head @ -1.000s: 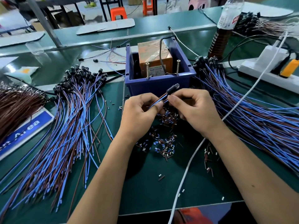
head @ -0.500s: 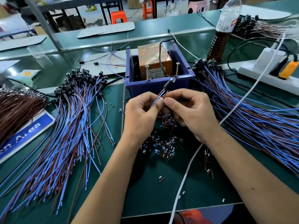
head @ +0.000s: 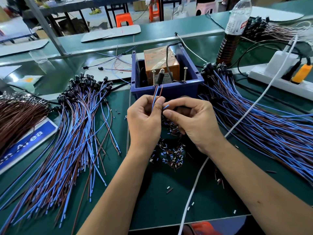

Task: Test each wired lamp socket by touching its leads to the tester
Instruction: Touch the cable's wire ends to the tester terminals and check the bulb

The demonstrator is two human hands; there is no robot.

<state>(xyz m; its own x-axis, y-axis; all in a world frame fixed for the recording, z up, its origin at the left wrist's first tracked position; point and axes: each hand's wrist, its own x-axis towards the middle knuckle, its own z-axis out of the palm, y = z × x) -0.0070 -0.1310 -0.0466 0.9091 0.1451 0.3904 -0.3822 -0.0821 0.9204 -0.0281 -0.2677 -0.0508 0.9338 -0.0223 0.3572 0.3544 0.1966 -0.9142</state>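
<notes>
My left hand [head: 144, 121] pinches the blue and brown wires of one lamp socket [head: 160, 77]. Its black body with a clear bulb tip stands upright, close to the left screw [head: 153, 78] of the tester [head: 161, 65]. The tester is an orange-brown block in a blue bin [head: 169, 91], with a second screw [head: 185, 74] at the right. My right hand [head: 191, 122] pinches a short blue wire end [head: 166, 107] beside the left thumb. A brown lead end [head: 161, 90] sticks up beside the socket's wires.
Heaps of wired sockets lie on the left [head: 74, 126] and right [head: 264, 122] of the green bench. Cut insulation bits [head: 171, 153] litter the mat under my hands. A white cable [head: 199, 170], a power strip [head: 279, 80] and a bottle [head: 233, 31] stand at the right.
The socket has swung from tilted right to upright and risen beside the left screw. Both hands moved slightly up toward the bin, and the lead ends now show between them.
</notes>
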